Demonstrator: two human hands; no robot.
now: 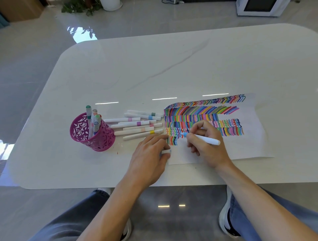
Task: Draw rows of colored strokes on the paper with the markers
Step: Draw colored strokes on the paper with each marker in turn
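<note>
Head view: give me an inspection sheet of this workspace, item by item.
Surface: white table, grey veins, glossy.
Job's things: paper with rows of coloured strokes, lowest row unfinished; blue marker; loose markers lying left of the paper; pink cup holding upright markers.
Clutter: nothing seen.
Hands: right hand grips the blue marker, tip at the paper; left hand holds a white cap at the paper's left edge.
Cables: possibly a dark cord on the far floor.
Surroundings: shiny floor, potted plant, white appliance.
</note>
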